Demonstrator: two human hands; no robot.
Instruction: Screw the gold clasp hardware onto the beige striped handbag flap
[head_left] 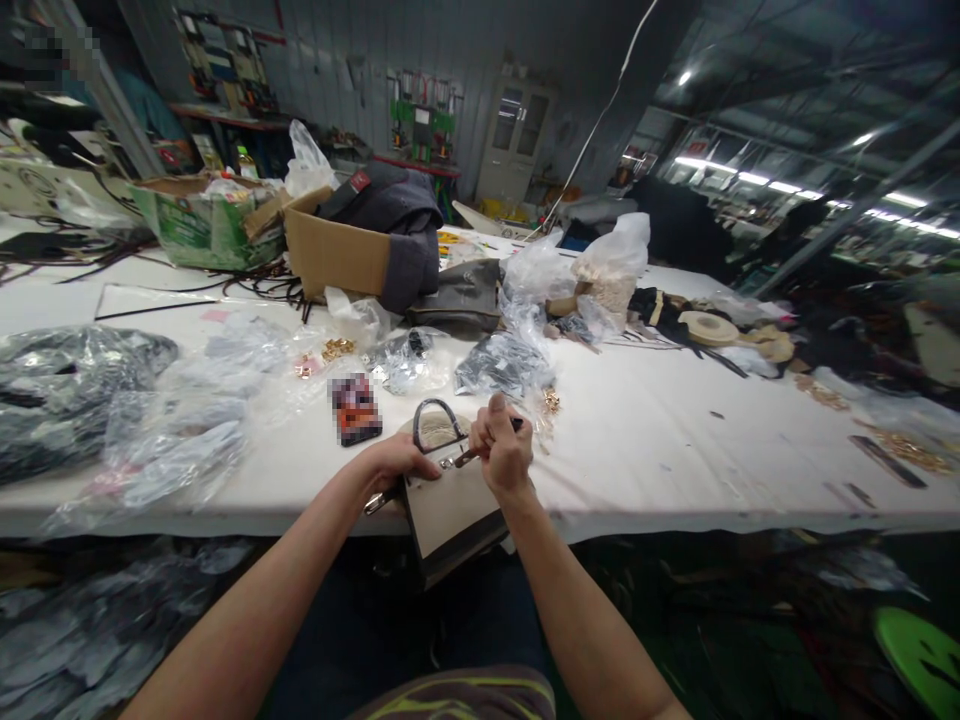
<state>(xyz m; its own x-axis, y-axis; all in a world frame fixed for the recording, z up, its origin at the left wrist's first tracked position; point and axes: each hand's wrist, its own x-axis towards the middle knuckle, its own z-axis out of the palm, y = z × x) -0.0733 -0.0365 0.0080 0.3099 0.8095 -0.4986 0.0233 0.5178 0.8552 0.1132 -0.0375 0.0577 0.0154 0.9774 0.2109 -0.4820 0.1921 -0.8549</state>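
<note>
A small handbag (452, 510), beige on its front with dark sides and a dark curved handle (436, 405), rests tilted at the table's front edge, over my lap. My left hand (397, 462) grips its upper left part, thumb pressed near a silver metal clasp (448, 463). At the upper right of the bag my right hand (502, 445) is closed in a fist. A narrow brownish piece runs from the fist toward the clasp, and a dark end shows at the fist's other side; I cannot tell whether this is a strap or a tool. Behind the handle lies a beige roll (415, 430).
A phone (355, 410) lies left of the bag. Gold metal fittings (339, 348) and plastic-wrapped dark pieces (504, 365) lie beyond it. Further back stand a cardboard box (337, 255) and a green box (196, 225). Clear plastic bags (180, 430) cover the left. A green stool (919, 660) is lower right.
</note>
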